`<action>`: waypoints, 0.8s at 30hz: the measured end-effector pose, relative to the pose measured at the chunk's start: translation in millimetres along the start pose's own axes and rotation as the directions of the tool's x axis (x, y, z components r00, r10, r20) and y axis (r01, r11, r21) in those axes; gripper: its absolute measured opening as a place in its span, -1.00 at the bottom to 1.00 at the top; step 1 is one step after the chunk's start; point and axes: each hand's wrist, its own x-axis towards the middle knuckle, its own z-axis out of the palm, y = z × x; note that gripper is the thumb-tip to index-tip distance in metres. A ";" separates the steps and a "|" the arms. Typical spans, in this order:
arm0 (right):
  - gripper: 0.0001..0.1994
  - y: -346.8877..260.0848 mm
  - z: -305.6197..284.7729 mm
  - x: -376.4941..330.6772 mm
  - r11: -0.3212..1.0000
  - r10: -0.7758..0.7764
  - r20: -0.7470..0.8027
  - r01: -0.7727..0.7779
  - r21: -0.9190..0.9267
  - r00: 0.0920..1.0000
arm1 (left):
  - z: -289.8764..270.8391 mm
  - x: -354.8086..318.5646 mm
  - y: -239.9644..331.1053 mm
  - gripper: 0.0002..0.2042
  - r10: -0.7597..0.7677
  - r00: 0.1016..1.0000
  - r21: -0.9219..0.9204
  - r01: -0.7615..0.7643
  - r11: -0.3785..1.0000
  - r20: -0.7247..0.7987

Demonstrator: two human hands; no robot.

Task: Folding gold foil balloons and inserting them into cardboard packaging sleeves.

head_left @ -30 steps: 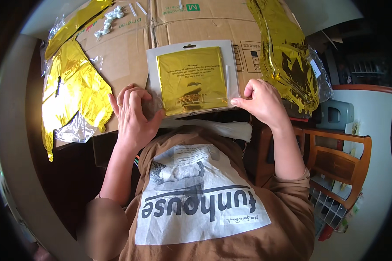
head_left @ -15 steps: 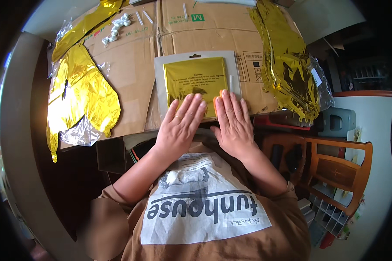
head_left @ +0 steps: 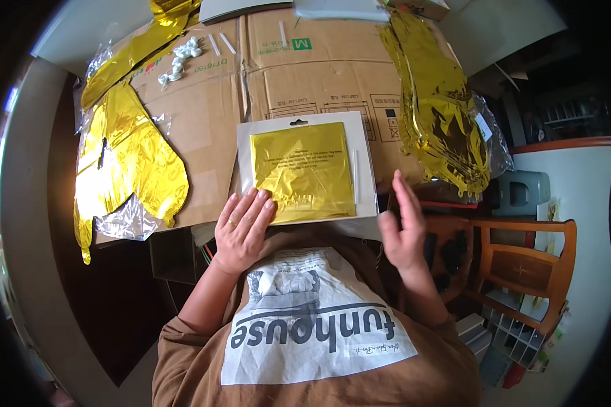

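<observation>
A flat package (head_left: 363, 183) lies at the near edge of the cardboard-covered table, its lower edge hanging slightly past it. Through its clear cover shows a folded gold foil balloon (head_left: 302, 166), with a thin white straw (head_left: 356, 178) along the right side. My left hand (head_left: 243, 229) rests on the package's lower left corner, fingers stretched flat and its thumb out of sight. To the right of the package, my right hand (head_left: 405, 227) is raised edge-on with fingers straight, thumb apart and nothing in it.
Unfolded gold foil balloons lie at the left (head_left: 132, 152) and right (head_left: 438, 108) of the cardboard (head_left: 204, 129). Towards the back are a knotted white bundle (head_left: 179, 61) and several thin straws (head_left: 227, 43). A wooden chair (head_left: 523, 264) and grey stool (head_left: 523, 193) stand at the right.
The package has slid towards me. My left hand has moved down and left to its corner; my right hand has come off it and moved right, turning edge-on.
</observation>
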 end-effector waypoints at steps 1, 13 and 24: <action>-0.41 1.1 -4.1 3.2 0.965 0.146 -0.008 -0.141 0.221 0.989 | -3.4 -1.6 2.8 -0.66 0.004 1.000 -0.002 -0.004 1.000 0.000; -0.88 12.9 -29.0 103.1 0.415 0.220 0.178 -0.257 0.873 0.959 | -22.5 24.8 -14.3 -0.59 0.189 0.974 -0.079 -0.199 0.977 -0.123; -0.83 -16.0 -15.2 99.6 0.784 -0.060 -0.191 0.165 0.598 0.980 | -7.9 95.4 -38.7 0.00 -0.195 0.966 -0.853 0.242 0.463 0.169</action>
